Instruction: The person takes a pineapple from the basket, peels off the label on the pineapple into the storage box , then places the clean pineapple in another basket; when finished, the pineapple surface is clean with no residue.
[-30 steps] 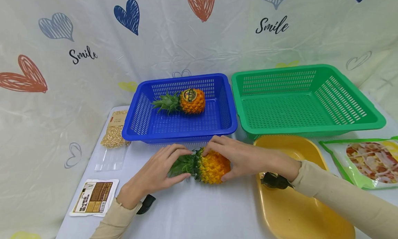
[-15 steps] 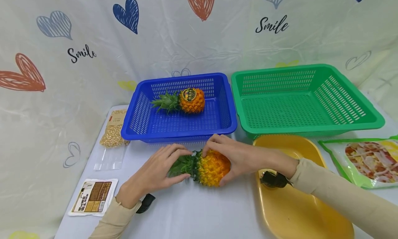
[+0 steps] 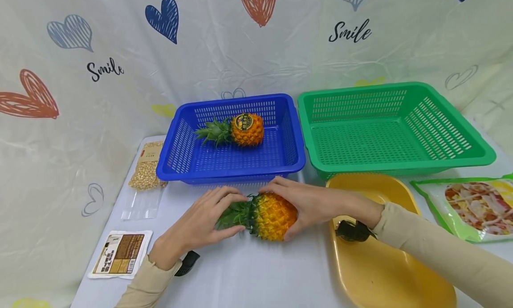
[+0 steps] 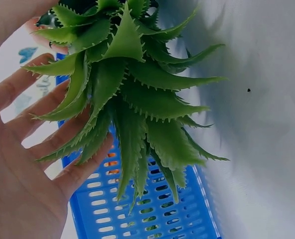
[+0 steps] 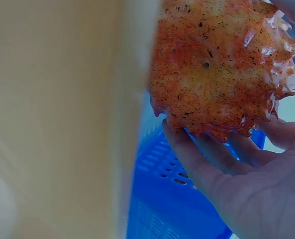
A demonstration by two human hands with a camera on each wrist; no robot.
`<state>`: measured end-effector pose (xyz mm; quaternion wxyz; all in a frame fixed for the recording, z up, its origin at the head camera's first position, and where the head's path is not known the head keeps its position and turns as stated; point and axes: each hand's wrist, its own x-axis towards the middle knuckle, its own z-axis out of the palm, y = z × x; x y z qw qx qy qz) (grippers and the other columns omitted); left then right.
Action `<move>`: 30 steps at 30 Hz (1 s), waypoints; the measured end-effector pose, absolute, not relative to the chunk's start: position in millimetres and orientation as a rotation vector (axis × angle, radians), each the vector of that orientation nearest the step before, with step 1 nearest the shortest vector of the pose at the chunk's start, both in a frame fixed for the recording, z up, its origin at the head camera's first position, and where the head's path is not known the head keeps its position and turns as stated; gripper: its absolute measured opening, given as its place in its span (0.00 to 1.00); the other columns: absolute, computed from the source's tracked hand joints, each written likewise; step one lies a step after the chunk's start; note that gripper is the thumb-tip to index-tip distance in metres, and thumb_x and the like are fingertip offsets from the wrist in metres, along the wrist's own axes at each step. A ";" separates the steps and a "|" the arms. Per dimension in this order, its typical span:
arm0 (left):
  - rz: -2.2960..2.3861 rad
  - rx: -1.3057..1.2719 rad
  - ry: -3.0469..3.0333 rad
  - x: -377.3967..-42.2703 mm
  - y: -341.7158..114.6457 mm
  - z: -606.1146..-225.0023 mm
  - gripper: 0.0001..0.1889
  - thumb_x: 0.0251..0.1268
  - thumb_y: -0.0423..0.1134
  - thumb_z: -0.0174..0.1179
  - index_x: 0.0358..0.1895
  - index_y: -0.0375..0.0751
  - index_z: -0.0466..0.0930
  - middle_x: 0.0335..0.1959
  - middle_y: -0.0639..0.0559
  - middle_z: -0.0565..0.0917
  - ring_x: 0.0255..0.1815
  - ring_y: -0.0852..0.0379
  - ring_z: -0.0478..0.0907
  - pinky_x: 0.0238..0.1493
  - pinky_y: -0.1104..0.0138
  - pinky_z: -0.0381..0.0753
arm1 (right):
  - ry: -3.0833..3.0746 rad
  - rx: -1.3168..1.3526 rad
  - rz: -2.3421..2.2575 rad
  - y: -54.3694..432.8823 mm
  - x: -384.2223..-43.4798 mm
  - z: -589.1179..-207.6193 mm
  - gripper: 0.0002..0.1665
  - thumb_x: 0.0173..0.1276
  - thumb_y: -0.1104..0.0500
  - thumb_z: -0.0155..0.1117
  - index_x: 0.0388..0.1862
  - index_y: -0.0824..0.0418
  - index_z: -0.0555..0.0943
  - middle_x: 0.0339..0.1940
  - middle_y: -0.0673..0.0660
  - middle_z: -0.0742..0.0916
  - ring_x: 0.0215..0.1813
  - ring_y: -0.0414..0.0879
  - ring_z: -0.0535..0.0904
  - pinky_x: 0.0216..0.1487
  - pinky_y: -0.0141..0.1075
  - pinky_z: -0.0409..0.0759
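A toy-like pineapple (image 3: pixel 275 216) lies on its side on the white table in front of the blue basket, its green crown (image 4: pixel 127 89) pointing left. My right hand (image 3: pixel 302 204) holds the orange body from the right, thumb on the near side and fingers on the far side. In the right wrist view the fingers (image 5: pixel 227 159) curve along the fruit's rounded base (image 5: pixel 212 69). My left hand (image 3: pixel 200 221) is around the crown, with spread, fairly straight fingers beside the leaves; the left wrist view shows the palm facing them. The crown's left tip is partly hidden by this hand.
A second pineapple (image 3: pixel 247 130) with a round black label lies in the blue basket (image 3: pixel 230 176). To its right stands a green basket (image 3: pixel 401 168). A yellow basin (image 3: pixel 372 272) sits under my right forearm. Bagged kernels (image 3: pixel 146 174), a white packet (image 3: pixel 120 254) and a green-edged bag (image 3: pixel 481 205) lie around.
The pineapple's body has turned a little and shifted slightly toward me. My right fingers have straightened slightly on its far side. My left hand has hardly moved.
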<state>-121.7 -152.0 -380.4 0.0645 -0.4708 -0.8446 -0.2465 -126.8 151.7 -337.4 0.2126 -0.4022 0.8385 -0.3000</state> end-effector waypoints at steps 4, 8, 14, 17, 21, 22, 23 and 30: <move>-0.726 -1.419 -2.554 -120.4 -152.2 -379.1 0.28 0.69 0.54 0.71 0.67 0.48 0.77 0.62 0.51 0.78 0.61 0.53 0.78 0.61 0.51 0.81 | 2.336 -1.122 -0.789 150.9 -127.2 -337.7 0.62 0.54 0.48 0.86 0.82 0.63 0.61 0.68 0.56 0.72 0.64 0.49 0.73 0.69 0.50 0.76; -0.710 -1.419 -2.563 -119.6 -152.2 -377.6 0.28 0.68 0.53 0.72 0.66 0.48 0.77 0.62 0.52 0.78 0.60 0.53 0.78 0.60 0.52 0.81 | 2.338 -1.131 -0.786 150.3 -127.1 -337.5 0.60 0.54 0.48 0.87 0.79 0.62 0.64 0.65 0.55 0.73 0.62 0.48 0.74 0.66 0.49 0.78; -0.702 -1.436 -2.550 -119.1 -151.7 -376.6 0.29 0.67 0.53 0.73 0.66 0.47 0.78 0.62 0.52 0.78 0.59 0.53 0.78 0.60 0.53 0.81 | 2.320 -1.119 -0.828 148.6 -125.7 -338.4 0.56 0.52 0.51 0.87 0.76 0.61 0.66 0.65 0.54 0.72 0.61 0.48 0.75 0.64 0.46 0.80; -0.697 -1.441 -2.535 -118.9 -152.0 -377.3 0.29 0.68 0.54 0.72 0.66 0.47 0.78 0.62 0.51 0.78 0.60 0.52 0.78 0.62 0.52 0.80 | 2.336 -1.120 -0.841 147.8 -124.6 -339.9 0.56 0.51 0.52 0.87 0.74 0.60 0.67 0.64 0.54 0.73 0.60 0.48 0.76 0.63 0.45 0.81; -0.705 -1.452 -2.521 -118.9 -153.0 -378.8 0.28 0.70 0.56 0.69 0.67 0.48 0.77 0.63 0.49 0.77 0.64 0.50 0.76 0.65 0.52 0.78 | 2.371 -1.132 -0.845 147.9 -123.1 -341.1 0.54 0.48 0.51 0.87 0.72 0.59 0.69 0.62 0.53 0.74 0.58 0.47 0.76 0.61 0.45 0.81; -0.711 -1.455 -2.520 -118.9 -153.2 -378.9 0.28 0.71 0.56 0.68 0.67 0.48 0.76 0.64 0.49 0.77 0.65 0.50 0.75 0.66 0.51 0.78 | 2.382 -1.135 -0.841 148.4 -122.6 -340.7 0.54 0.48 0.51 0.87 0.72 0.58 0.69 0.62 0.52 0.74 0.58 0.46 0.76 0.61 0.45 0.81; -0.720 -1.460 -2.516 -118.9 -153.2 -378.7 0.28 0.71 0.56 0.69 0.68 0.48 0.76 0.65 0.48 0.77 0.66 0.49 0.75 0.66 0.51 0.78 | 2.395 -1.138 -0.836 149.1 -122.1 -339.9 0.54 0.48 0.50 0.87 0.71 0.58 0.70 0.61 0.52 0.75 0.58 0.46 0.76 0.61 0.45 0.81; -0.831 -1.439 -2.507 -113.8 -152.0 -361.9 0.35 0.66 0.59 0.71 0.71 0.49 0.73 0.70 0.47 0.72 0.70 0.47 0.71 0.65 0.51 0.79 | 2.448 -1.210 -0.823 163.0 -113.1 -323.3 0.53 0.49 0.45 0.87 0.71 0.55 0.71 0.63 0.49 0.74 0.60 0.44 0.75 0.61 0.47 0.82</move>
